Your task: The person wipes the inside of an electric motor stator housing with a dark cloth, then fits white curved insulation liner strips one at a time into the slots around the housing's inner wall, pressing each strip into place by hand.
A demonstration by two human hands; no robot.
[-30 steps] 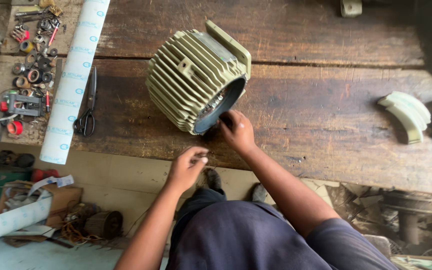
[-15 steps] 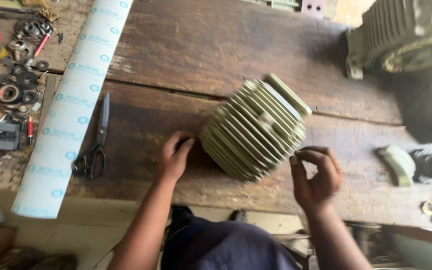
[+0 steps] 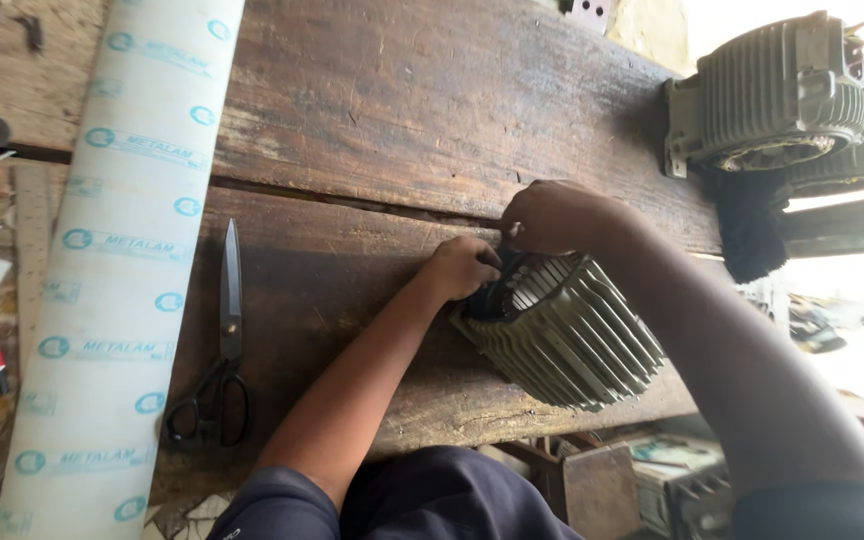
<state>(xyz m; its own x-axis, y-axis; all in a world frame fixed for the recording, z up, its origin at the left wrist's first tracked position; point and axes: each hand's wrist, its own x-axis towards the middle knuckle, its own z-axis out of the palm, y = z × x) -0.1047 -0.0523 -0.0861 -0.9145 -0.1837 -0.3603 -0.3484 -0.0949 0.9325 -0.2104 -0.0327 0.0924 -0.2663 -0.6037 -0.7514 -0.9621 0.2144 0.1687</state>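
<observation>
At the near edge of the wooden counter (image 3: 372,110), right of centre, the green ribbed motor housing (image 3: 567,335) lies on its side, open end turned toward the far left. My left hand (image 3: 462,268) is curled at the rim of that opening, fingers bent inward against it. My right hand (image 3: 550,215) sits just beyond, at the far side of the same rim, fingers pinched together on something small I cannot make out. Left of my left forearm, black-handled scissors (image 3: 220,345) lie flat, blades pointing away from me. Further left, a long white roll with blue round marks (image 3: 112,270) runs across the counter. At the far right, two more ribbed motor housings (image 3: 782,90) stand near each other.
</observation>
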